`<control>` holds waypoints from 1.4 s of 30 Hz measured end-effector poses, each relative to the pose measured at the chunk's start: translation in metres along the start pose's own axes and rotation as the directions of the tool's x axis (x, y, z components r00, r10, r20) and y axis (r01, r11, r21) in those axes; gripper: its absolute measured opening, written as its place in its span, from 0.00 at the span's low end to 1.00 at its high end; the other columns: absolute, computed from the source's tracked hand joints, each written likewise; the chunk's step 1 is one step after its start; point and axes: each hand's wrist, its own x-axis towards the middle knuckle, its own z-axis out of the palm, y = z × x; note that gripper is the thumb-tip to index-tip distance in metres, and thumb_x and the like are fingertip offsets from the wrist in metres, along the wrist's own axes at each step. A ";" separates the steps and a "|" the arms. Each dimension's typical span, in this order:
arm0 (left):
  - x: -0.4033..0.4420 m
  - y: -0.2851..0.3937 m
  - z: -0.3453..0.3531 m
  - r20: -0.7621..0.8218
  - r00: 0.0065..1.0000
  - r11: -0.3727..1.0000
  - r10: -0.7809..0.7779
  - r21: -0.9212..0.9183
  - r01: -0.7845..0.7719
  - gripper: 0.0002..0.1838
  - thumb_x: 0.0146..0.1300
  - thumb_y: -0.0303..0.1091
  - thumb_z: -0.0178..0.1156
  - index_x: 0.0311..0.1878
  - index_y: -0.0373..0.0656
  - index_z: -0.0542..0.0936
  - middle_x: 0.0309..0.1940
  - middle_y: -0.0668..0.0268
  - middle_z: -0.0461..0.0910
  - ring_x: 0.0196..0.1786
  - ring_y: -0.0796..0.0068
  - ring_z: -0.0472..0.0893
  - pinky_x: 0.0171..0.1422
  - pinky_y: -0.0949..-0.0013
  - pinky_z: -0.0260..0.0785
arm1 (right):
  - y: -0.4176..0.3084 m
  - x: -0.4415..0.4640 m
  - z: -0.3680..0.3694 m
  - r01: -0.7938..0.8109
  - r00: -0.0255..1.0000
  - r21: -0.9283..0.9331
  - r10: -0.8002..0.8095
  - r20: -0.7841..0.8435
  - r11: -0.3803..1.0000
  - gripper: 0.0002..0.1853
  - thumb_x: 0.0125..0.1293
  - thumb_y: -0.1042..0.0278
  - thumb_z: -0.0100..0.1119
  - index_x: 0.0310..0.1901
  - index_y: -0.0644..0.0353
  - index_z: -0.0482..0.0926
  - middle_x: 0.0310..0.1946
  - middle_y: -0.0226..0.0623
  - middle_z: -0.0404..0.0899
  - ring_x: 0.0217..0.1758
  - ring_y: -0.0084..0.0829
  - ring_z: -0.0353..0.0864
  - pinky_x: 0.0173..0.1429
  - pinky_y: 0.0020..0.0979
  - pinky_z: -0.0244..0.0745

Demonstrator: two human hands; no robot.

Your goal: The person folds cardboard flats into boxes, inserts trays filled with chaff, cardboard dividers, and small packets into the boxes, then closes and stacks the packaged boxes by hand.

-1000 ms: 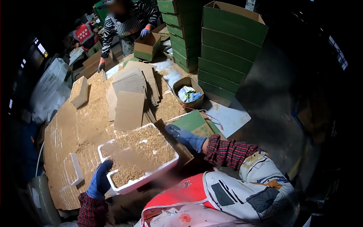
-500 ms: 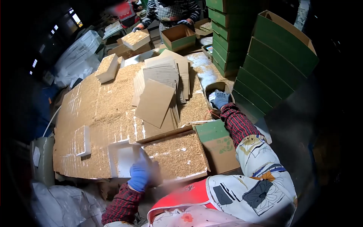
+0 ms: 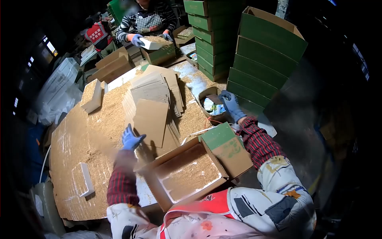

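Note:
My left hand (image 3: 132,138), in a blue glove, is open with its fingers spread. It hovers beside the flat cardboard sheets (image 3: 149,121). My right hand (image 3: 231,105), gloved too, is at the rim of a small bin (image 3: 219,118) holding colourful packets (image 3: 214,106). Its fingers are bent together, and what they hold, if anything, cannot be made out. In front of me an open cardboard box (image 3: 156,190) contains a white tray filled with tan shavings (image 3: 191,175). A green and brown box flap (image 3: 229,149) sticks out to its right.
Shavings cover the table (image 3: 79,135), where white foam blocks (image 3: 92,95) lie at left. Tall stacks of green boxes (image 3: 260,63) stand at right. Across the table, a co-worker (image 3: 149,24) holds a white tray (image 3: 153,42) over a box.
My left hand has moved up and away from the box toward the sheets. My right hand has risen out of the bin. The co-worker's tray is now over their box.

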 end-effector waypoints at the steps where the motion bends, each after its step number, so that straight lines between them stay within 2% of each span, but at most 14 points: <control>1: 0.006 -0.003 0.016 0.037 0.999 0.995 -0.016 0.103 0.012 0.59 0.37 0.54 0.77 0.70 0.35 0.57 0.62 0.47 0.68 0.64 0.50 0.69 0.66 0.57 0.64 | -0.020 -0.019 -0.002 0.030 0.999 0.070 -0.029 -0.016 0.997 0.12 0.65 0.74 0.56 0.50 0.67 0.76 0.41 0.32 0.80 0.44 0.24 0.78 0.52 0.24 0.72; 4: 0.006 -0.008 0.025 0.073 0.996 0.993 -0.051 -0.101 0.059 0.55 0.35 0.50 0.78 0.67 0.39 0.62 0.55 0.49 0.76 0.56 0.52 0.77 0.59 0.59 0.70 | -0.126 -0.088 -0.008 -0.014 0.997 0.393 -0.016 0.073 0.919 0.11 0.66 0.77 0.53 0.49 0.66 0.75 0.46 0.35 0.79 0.48 0.23 0.76 0.57 0.24 0.69; 7: 0.013 -0.020 0.010 0.014 0.999 0.981 -0.053 -0.189 0.055 0.34 0.47 0.40 0.74 0.58 0.45 0.74 0.47 0.54 0.82 0.49 0.57 0.81 0.54 0.61 0.73 | -0.199 -0.158 -0.011 0.123 0.968 0.248 -0.172 0.184 0.961 0.06 0.65 0.80 0.52 0.43 0.66 0.77 0.52 0.42 0.75 0.54 0.28 0.75 0.59 0.27 0.69; 11: 0.020 -0.024 -0.029 -0.140 0.990 0.598 0.032 -0.790 -0.131 0.19 0.57 0.24 0.66 0.52 0.32 0.77 0.41 0.63 0.83 0.42 0.76 0.81 0.50 0.73 0.74 | -0.241 -0.208 0.001 0.477 0.728 -0.063 -0.353 0.588 0.877 0.18 0.61 0.67 0.64 0.52 0.62 0.76 0.51 0.47 0.76 0.56 0.38 0.76 0.60 0.36 0.70; 12: 0.016 -0.020 -0.046 -0.060 0.997 0.444 0.049 -0.893 -0.076 0.20 0.58 0.29 0.67 0.52 0.34 0.77 0.44 0.63 0.82 0.42 0.75 0.81 0.50 0.72 0.75 | -0.267 -0.200 0.000 0.246 0.763 0.103 -0.258 0.593 0.964 0.24 0.60 0.65 0.65 0.57 0.63 0.73 0.52 0.48 0.76 0.57 0.40 0.76 0.62 0.36 0.69; 15: 0.018 -0.018 -0.075 0.057 0.997 0.462 -0.061 -0.883 0.078 0.21 0.60 0.35 0.65 0.53 0.33 0.78 0.49 0.60 0.80 0.51 0.73 0.78 0.59 0.71 0.70 | -0.248 -0.189 0.009 0.313 0.869 -0.033 -0.273 0.412 0.949 0.28 0.59 0.63 0.67 0.59 0.65 0.71 0.55 0.48 0.75 0.60 0.39 0.73 0.64 0.34 0.67; 21: -0.040 0.033 -0.131 -0.374 0.922 0.478 0.100 -0.795 -0.374 0.11 0.61 0.30 0.65 0.46 0.36 0.82 0.54 0.60 0.77 0.52 0.66 0.78 0.56 0.70 0.71 | -0.239 -0.191 0.020 0.251 0.922 -0.027 -0.230 0.312 0.968 0.26 0.64 0.63 0.63 0.61 0.64 0.70 0.58 0.44 0.73 0.60 0.32 0.73 0.62 0.31 0.68; 23: -0.105 0.084 -0.166 -0.524 0.647 0.718 0.554 -0.092 -0.690 0.13 0.54 0.24 0.64 0.45 0.42 0.81 0.48 0.60 0.79 0.46 0.59 0.81 0.48 0.66 0.75 | -0.226 -0.197 0.020 0.098 0.981 0.176 -0.125 0.150 0.979 0.24 0.65 0.65 0.62 0.59 0.65 0.71 0.56 0.42 0.75 0.57 0.30 0.74 0.59 0.29 0.70; 27: -0.232 0.121 -0.128 0.252 0.472 0.455 0.845 0.126 -0.882 0.13 0.54 0.30 0.58 0.44 0.46 0.80 0.48 0.61 0.76 0.38 0.63 0.80 0.36 0.61 0.74 | -0.251 -0.207 0.007 0.358 0.932 0.002 -0.358 0.051 0.934 0.19 0.61 0.72 0.62 0.54 0.64 0.76 0.48 0.43 0.78 0.49 0.35 0.79 0.56 0.32 0.72; 29: -0.256 0.131 -0.100 0.467 0.368 0.474 0.804 -0.130 -0.871 0.15 0.54 0.31 0.58 0.46 0.46 0.79 0.49 0.62 0.75 0.42 0.62 0.80 0.39 0.61 0.75 | -0.266 -0.216 0.016 0.487 0.793 -0.106 -0.389 0.468 0.867 0.18 0.60 0.65 0.61 0.51 0.61 0.78 0.46 0.46 0.79 0.47 0.45 0.79 0.53 0.38 0.73; 34: -0.245 0.139 -0.074 0.518 0.319 0.562 0.794 -0.423 -0.711 0.14 0.59 0.32 0.57 0.48 0.43 0.79 0.49 0.60 0.76 0.47 0.55 0.78 0.49 0.61 0.73 | -0.203 -0.237 0.048 0.539 0.470 -0.393 0.121 0.874 0.745 0.20 0.64 0.51 0.51 0.49 0.57 0.78 0.44 0.46 0.79 0.49 0.44 0.78 0.54 0.38 0.72; 39: -0.250 0.097 -0.100 -0.274 0.856 0.740 0.438 -0.432 -0.516 0.18 0.65 0.31 0.55 0.57 0.36 0.75 0.56 0.51 0.75 0.60 0.56 0.73 0.66 0.62 0.62 | -0.208 -0.202 0.002 -0.063 0.909 0.390 -0.109 0.403 0.919 0.17 0.68 0.66 0.57 0.56 0.63 0.76 0.49 0.38 0.81 0.52 0.30 0.80 0.58 0.29 0.73; 40: -0.254 0.084 -0.087 -0.267 0.955 0.656 0.126 -0.700 -0.282 0.19 0.71 0.33 0.49 0.60 0.34 0.73 0.57 0.55 0.75 0.60 0.62 0.73 0.66 0.63 0.61 | -0.171 -0.189 -0.006 -0.190 0.956 0.599 0.009 0.292 0.778 0.16 0.69 0.70 0.56 0.57 0.63 0.75 0.49 0.34 0.80 0.52 0.23 0.78 0.59 0.25 0.72; 42: -0.260 0.070 -0.053 -0.002 0.999 0.400 -0.036 -0.917 0.012 0.17 0.72 0.34 0.46 0.59 0.35 0.70 0.51 0.58 0.75 0.54 0.69 0.73 0.60 0.67 0.65 | -0.106 -0.188 0.000 -0.335 0.925 0.353 0.234 0.300 0.874 0.21 0.69 0.61 0.52 0.59 0.63 0.71 0.53 0.39 0.76 0.57 0.29 0.74 0.62 0.29 0.69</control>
